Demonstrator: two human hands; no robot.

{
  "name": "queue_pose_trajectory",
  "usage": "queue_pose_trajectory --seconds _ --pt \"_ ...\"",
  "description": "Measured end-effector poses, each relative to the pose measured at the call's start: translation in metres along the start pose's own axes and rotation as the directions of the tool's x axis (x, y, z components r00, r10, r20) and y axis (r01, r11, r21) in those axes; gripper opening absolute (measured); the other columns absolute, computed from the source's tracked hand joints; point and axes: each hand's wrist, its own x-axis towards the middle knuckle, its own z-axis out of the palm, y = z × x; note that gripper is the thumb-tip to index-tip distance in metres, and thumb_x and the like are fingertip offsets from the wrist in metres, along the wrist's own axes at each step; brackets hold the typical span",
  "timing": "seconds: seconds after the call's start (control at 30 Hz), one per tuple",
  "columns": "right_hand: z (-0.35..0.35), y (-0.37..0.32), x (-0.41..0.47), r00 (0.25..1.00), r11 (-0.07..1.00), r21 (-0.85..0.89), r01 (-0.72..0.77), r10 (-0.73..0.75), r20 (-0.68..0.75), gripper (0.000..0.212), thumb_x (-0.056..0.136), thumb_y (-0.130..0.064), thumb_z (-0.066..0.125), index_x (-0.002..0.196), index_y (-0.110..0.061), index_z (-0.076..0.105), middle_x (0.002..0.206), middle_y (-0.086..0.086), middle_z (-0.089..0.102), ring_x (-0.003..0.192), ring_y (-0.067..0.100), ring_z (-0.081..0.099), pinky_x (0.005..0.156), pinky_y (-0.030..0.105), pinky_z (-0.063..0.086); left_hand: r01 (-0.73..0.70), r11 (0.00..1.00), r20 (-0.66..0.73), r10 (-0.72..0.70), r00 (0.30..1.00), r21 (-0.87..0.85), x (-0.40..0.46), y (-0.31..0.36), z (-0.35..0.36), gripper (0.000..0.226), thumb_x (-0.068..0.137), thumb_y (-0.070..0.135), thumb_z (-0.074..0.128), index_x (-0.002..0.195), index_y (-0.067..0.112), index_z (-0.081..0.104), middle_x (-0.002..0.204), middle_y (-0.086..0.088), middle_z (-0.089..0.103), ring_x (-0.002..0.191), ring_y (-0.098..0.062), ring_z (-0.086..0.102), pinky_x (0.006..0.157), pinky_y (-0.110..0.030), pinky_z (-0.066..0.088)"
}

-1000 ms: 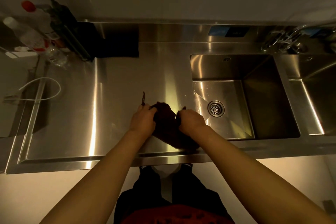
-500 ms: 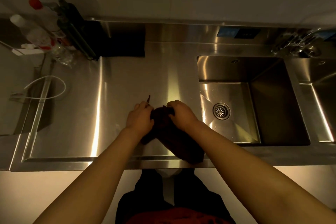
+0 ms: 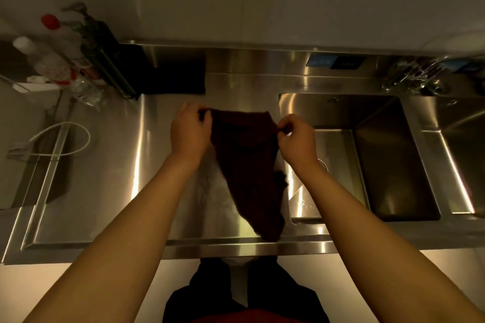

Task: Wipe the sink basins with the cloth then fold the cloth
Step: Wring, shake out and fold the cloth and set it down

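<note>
Now my left hand [image 3: 189,130] and right hand [image 3: 295,139] each pinch a top corner of the dark maroon cloth [image 3: 249,165], which hangs spread between them over the stainless steel counter [image 3: 105,178], just left of the steel sink basin [image 3: 367,155], its tip near the front edge.

Both hands up and apart versus 0.5 s ago. Left hand [image 3: 189,130] and right hand [image 3: 296,138] now pinch separate top corners of dark cloth [image 3: 248,165]. Cloth no longer bunched on tabletop [image 3: 168,191]: stretched between hands, hanging down in tapering drape, lower end at front edge.
</note>
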Motion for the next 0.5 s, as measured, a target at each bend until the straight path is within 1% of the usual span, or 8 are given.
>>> queue_pose_trajectory --seconds 0.07,0.1,0.17,0.2,0.27,0.37,0.43,0.5 --pt "-0.004 -0.003 0.014 0.997 0.997 0.071 -0.04 0.044 -0.059 0.028 0.083 0.001 0.063 0.101 -0.019 0.066 0.102 -0.004 0.067 0.092 0.009 0.064 0.078 0.023 0.054 0.026 0.998 -0.013 -0.027 1.0 -0.065 0.019 0.008 0.006 0.027 0.101 0.026 0.063 0.121 0.011 0.071 0.119 -0.011 0.064 0.1 -0.026 0.067 0.084 -0.027 0.046" --pt "-0.005 -0.004 0.02 0.996 0.994 0.086 -0.066 0.071 -0.053 0.033 0.084 0.001 0.063 0.111 -0.019 0.065 0.112 -0.001 0.066 0.099 0.013 0.064 0.083 0.027 0.055 0.059 0.995 0.024 -0.057 0.998 -0.081 0.026 0.01 0.01 0.034 0.102 0.03 0.063 0.13 0.012 0.066 0.127 -0.011 0.061 0.107 -0.023 0.065 0.088 -0.026 0.045" --pt "-0.002 -0.001 0.027 0.993 0.992 0.053 -0.115 0.114 0.025 0.046 0.085 0.0 0.065 0.127 -0.017 0.059 0.13 0.005 0.058 0.113 0.018 0.06 0.089 0.028 0.052 0.113 0.992 0.151 -0.104 0.983 -0.05 0.031 0.012 0.02 0.056 0.101 0.035 0.066 0.149 0.013 0.05 0.147 -0.011 0.05 0.125 -0.02 0.056 0.1 -0.029 0.045" --pt "0.001 0.002 0.028 0.99 0.992 0.004 -0.125 0.125 0.068 0.05 0.084 0.0 0.066 0.131 -0.014 0.058 0.134 0.008 0.055 0.116 0.021 0.058 0.09 0.026 0.049 0.108 0.994 0.212 -0.102 0.972 -0.018 0.029 0.011 0.024 0.062 0.1 0.034 0.067 0.154 0.012 0.044 0.153 -0.012 0.045 0.132 -0.023 0.052 0.106 -0.031 0.043" --pt "0.006 0.011 0.025 0.983 0.987 -0.098 -0.126 0.138 0.121 0.05 0.081 0.0 0.067 0.13 -0.01 0.059 0.134 0.01 0.053 0.118 0.025 0.058 0.09 0.025 0.044 0.06 0.998 0.29 -0.062 0.955 0.015 0.014 0.006 0.032 0.06 0.1 0.029 0.067 0.153 0.012 0.045 0.154 -0.013 0.043 0.136 -0.028 0.05 0.11 -0.033 0.041" --pt "0.012 0.025 0.012 0.974 0.981 -0.152 -0.123 0.149 0.174 0.048 0.082 -0.001 0.066 0.129 -0.01 0.062 0.135 0.011 0.053 0.122 0.028 0.057 0.097 0.028 0.045 0.036 0.999 0.375 -0.048 0.926 0.038 -0.02 -0.006 0.043 0.049 0.1 0.026 0.066 0.145 0.013 0.054 0.145 -0.012 0.051 0.128 -0.03 0.055 0.105 -0.035 0.045" --pt "0.018 0.033 0.002 0.965 0.982 -0.181 -0.059 0.102 0.24 0.047 0.083 -0.004 0.067 0.13 -0.011 0.063 0.136 0.012 0.053 0.125 0.029 0.054 0.104 0.03 0.044 -0.006 0.995 0.457 -0.039 0.888 0.097 -0.043 -0.013 0.052 0.045 0.097 0.026 0.069 0.139 0.014 0.06 0.138 -0.011 0.055 0.123 -0.03 0.058 0.102 -0.038 0.049" --pt "0.026 0.039 -0.01 0.935 0.973 -0.224 0.044 0.039 0.351 0.047 0.085 -0.008 0.069 0.131 -0.012 0.063 0.137 0.01 0.051 0.126 0.029 0.051 0.106 0.03 0.04 -0.081 0.986 0.562 -0.017 0.827 0.148 -0.064 -0.017 0.061 0.047 0.094 0.03 0.073 0.138 0.017 0.062 0.139 -0.008 0.054 0.126 -0.03 0.054 0.105 -0.041 0.049"
